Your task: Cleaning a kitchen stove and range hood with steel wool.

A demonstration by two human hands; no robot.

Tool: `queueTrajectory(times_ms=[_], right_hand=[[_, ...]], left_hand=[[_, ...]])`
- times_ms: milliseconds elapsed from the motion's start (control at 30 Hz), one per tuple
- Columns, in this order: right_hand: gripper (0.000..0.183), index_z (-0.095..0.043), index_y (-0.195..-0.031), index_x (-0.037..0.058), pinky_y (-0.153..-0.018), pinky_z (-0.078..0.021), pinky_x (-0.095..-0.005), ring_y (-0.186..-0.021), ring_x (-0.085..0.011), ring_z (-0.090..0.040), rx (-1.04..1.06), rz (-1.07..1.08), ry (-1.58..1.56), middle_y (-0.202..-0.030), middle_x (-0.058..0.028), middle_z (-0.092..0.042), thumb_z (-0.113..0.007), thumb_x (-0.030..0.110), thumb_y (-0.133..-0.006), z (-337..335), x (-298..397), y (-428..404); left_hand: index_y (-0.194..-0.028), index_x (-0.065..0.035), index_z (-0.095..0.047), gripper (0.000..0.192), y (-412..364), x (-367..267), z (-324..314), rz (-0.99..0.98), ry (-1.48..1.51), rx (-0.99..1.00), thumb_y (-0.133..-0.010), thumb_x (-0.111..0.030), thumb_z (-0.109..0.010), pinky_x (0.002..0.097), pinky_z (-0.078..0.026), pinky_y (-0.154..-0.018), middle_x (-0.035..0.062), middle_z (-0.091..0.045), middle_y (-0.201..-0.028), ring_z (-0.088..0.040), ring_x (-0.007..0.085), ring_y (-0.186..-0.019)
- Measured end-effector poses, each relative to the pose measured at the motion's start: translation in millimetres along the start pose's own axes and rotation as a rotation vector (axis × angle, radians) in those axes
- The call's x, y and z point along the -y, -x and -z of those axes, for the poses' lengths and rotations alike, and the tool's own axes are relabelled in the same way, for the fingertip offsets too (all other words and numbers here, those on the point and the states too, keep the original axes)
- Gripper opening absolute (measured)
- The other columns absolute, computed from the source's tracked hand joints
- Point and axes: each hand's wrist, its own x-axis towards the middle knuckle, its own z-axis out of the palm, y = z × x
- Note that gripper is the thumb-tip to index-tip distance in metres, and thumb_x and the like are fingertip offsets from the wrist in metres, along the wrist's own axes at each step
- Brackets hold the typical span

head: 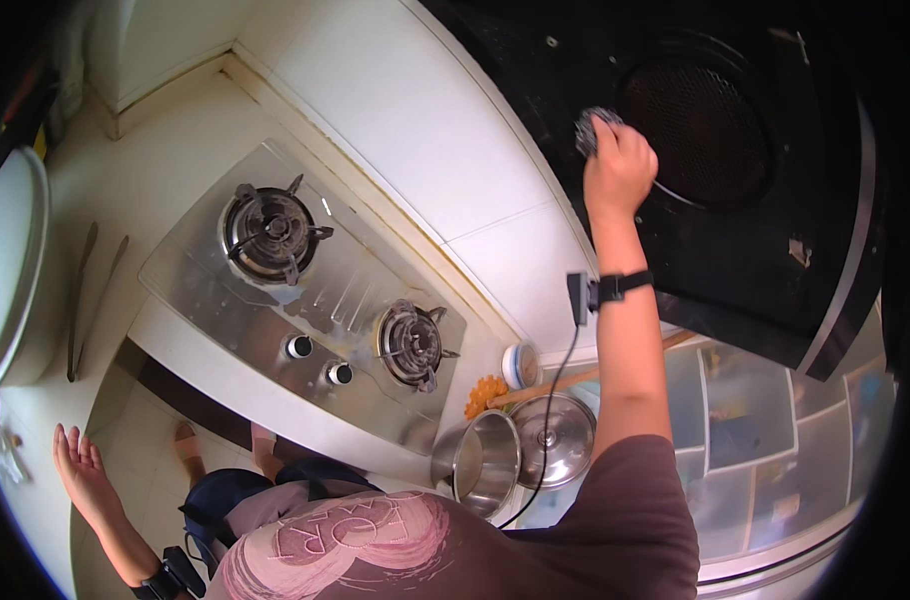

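My right hand [621, 169] is raised and grips a steel wool scrubber [596, 129]. The scrubber rests against the black underside of a range hood [567, 71], just left of the hood's round mesh filter [699, 120]. Down at the lower left is my left hand [81, 469], its palm turned up and nothing in it. That hand hangs beside the countertop edge, near the large lidded pot. Below the hood lies a stainless steel gas stove [335, 300] with two burners, wet and stained in patches.
A large pot [12, 270] and metal tongs [85, 300] are on the left counter. By the stove's right end stand a steel pot [488, 465], a lid [552, 439], a small jar [521, 365] and a wooden stick [552, 386]. A cable [551, 420] hangs from my right wrist.
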Motion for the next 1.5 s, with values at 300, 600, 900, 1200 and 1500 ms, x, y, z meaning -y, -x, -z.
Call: queueTrajectory(times_ms=[300, 600, 900, 1200, 1500], right_hand=[[0.024, -0.070, -0.098, 0.0175, -0.072, -0.0457, -0.0365, -0.089, -0.0215, -0.061, 0.125, -0.050, 0.148, -0.094, 0.0010, -0.063, -0.062, 0.008, -0.077, 54, -70, 97], [0.039, -0.071, -0.102, 0.0211, -0.072, -0.0474, -0.0380, -0.088, -0.0232, -0.063, 0.006, -0.155, 0.301, -0.096, -0.0006, -0.066, -0.067, 0.001, -0.069, 98, -100, 82], [0.027, -0.072, -0.099, 0.0186, -0.072, -0.0460, -0.0358, -0.085, -0.0212, -0.060, 0.000, -0.093, -0.005, -0.092, 0.0002, -0.063, -0.065, 0.007, -0.075, 10, -15, 42], [0.024, -0.071, -0.097, 0.0126, -0.077, -0.0446, -0.0363, -0.092, -0.0232, -0.059, -0.224, 0.084, -0.106, -0.093, -0.0034, -0.063, -0.061, 0.005, -0.077, 10, 16, -90], [0.026, -0.071, -0.099, 0.0126, -0.072, -0.0432, -0.0301, -0.091, -0.0160, -0.058, 0.067, 0.251, 0.078, -0.095, 0.0033, -0.064, -0.061, 0.011, -0.075, 12, -10, -31]], left_hand=[[-0.135, -0.0124, -0.051, 0.041, -15, 9, -30, 0.027, -0.037, 0.093, -0.098, -0.032, -0.051, 0.0224, -0.041, -0.089, 0.0014, -0.056, -0.116, -0.053, 0.0087, -0.096], [-0.134, -0.0122, -0.051, 0.041, -7, 8, -39, 0.022, -0.056, 0.130, -0.098, -0.032, -0.052, 0.0216, -0.042, -0.085, -0.0019, -0.059, -0.108, -0.055, 0.0073, -0.091], [-0.135, -0.0117, -0.050, 0.043, 5, -3, -23, 0.022, -0.056, 0.038, -0.098, -0.034, -0.053, 0.0224, -0.041, -0.087, -0.0006, -0.058, -0.110, -0.053, 0.0079, -0.093], [-0.132, -0.0107, -0.052, 0.041, 8, 2, -22, 0.008, -0.032, 0.027, -0.096, -0.032, -0.055, 0.0216, -0.043, -0.084, -0.0007, -0.059, -0.107, -0.055, 0.0075, -0.091], [-0.129, -0.0112, -0.054, 0.038, -2, 22, -51, 0.076, 0.021, 0.159, -0.097, -0.031, -0.056, 0.0196, -0.043, -0.081, -0.0035, -0.062, -0.102, -0.056, 0.0054, -0.088]])
